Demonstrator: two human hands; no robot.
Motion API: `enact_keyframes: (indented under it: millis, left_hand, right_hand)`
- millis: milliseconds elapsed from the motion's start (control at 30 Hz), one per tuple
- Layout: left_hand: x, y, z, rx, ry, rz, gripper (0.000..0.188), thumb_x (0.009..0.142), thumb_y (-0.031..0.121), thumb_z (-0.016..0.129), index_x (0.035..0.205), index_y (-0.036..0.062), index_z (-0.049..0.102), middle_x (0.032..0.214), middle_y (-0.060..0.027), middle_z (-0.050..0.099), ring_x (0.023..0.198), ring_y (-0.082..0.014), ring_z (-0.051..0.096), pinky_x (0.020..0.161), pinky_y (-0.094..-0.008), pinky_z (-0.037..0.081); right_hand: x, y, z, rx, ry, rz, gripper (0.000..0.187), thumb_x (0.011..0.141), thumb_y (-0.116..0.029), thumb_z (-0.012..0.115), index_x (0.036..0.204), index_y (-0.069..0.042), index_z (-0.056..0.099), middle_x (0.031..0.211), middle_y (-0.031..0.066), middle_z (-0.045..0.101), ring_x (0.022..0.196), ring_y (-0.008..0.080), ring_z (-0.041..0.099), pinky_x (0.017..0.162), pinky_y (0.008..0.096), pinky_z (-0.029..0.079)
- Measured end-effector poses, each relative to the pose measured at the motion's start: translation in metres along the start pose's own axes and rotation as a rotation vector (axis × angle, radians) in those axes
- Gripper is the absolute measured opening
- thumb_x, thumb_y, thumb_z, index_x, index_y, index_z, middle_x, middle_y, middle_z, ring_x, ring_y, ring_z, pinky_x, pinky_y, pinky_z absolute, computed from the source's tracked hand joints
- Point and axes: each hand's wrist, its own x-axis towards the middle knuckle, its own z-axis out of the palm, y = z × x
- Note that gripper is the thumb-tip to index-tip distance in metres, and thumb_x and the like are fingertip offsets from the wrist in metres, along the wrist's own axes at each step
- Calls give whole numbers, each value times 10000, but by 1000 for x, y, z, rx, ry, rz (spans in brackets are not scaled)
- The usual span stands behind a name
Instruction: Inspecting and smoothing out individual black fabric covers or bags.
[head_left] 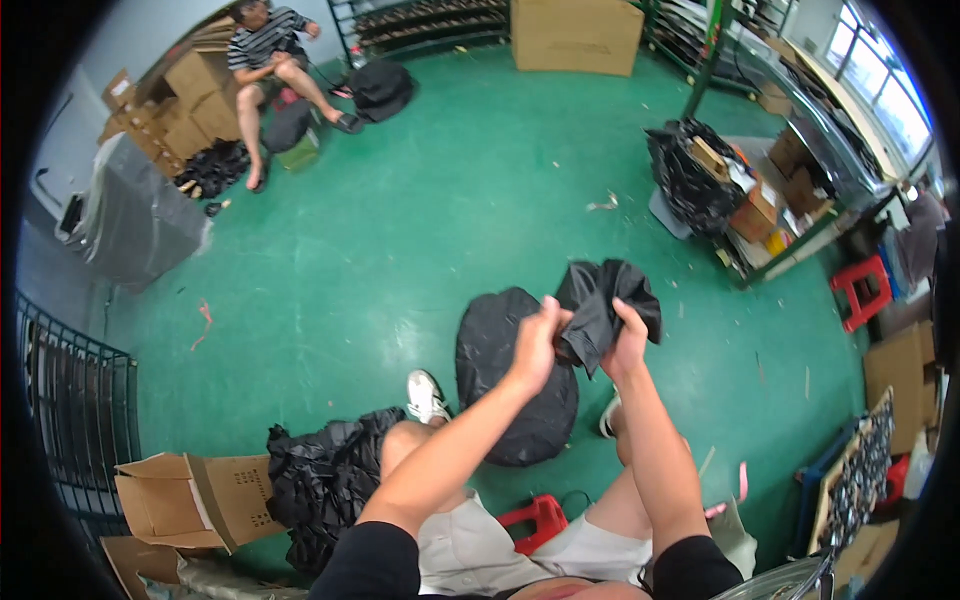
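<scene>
Both my hands are raised in front of me, gripping a piece of crumpled black fabric (612, 300). My left hand (538, 345) pinches its left edge, and my right hand (627, 342) has closed on its right side. Folds of the fabric hide some of the fingertips. Below them, a large rounded black bundle (510, 415) rests on the floor between my feet. Beside my left leg lies a heap of loose black fabric (325, 470).
An open cardboard box (225, 490) sits left of the heap. Under me is a red stool (540, 520). Far left, another person (270, 60) sits beside black bundles. A black-lined bin (690, 185) and a loaded rack (800, 240) stand right, near a red stool (860, 292).
</scene>
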Motion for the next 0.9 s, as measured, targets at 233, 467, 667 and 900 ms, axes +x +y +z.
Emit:
enact_keyframes:
  millis: [233, 467, 667, 900]
  left_hand:
    - [26, 6, -35, 234, 139, 20, 457, 920, 490, 628, 1101, 72, 592, 953, 28, 546, 851, -73, 460, 761, -254, 366]
    - [26, 15, -62, 258, -57, -23, 309, 934, 320, 675, 734, 94, 612, 703, 75, 541, 640, -29, 424, 569, -248, 331]
    - [39, 25, -89, -534, -14, -372, 415, 972, 396, 577, 1056, -4, 647, 1028, -132, 696, 914, -255, 672, 899, -373, 528]
    - [41, 31, -74, -401, 149, -314, 242, 967, 315, 618, 978, 73, 638, 993, -51, 678, 904, -171, 640, 832, -349, 523]
  right_hand:
    - [-14, -2, 17, 48, -48, 12, 471, 862, -272, 566, 1258, -17, 565, 1234, 124, 641, 1113, 287, 625, 996, 429, 478]
    - [-26, -10, 20, 3, -44, 58, 575, 957, -468, 490, 1315, -20, 538, 1287, 139, 610, 1155, 289, 602, 1030, 430, 452]
    - [-11, -17, -1, 48, 123, 57, 590, 975, -504, 466, 1337, -41, 514, 1342, 129, 577, 1191, 306, 581, 1013, 469, 458]
    - [-9, -17, -11, -150, -120, -10, 237, 979, -289, 551, 1132, -108, 557, 1135, 54, 660, 1014, 205, 632, 845, 411, 489]
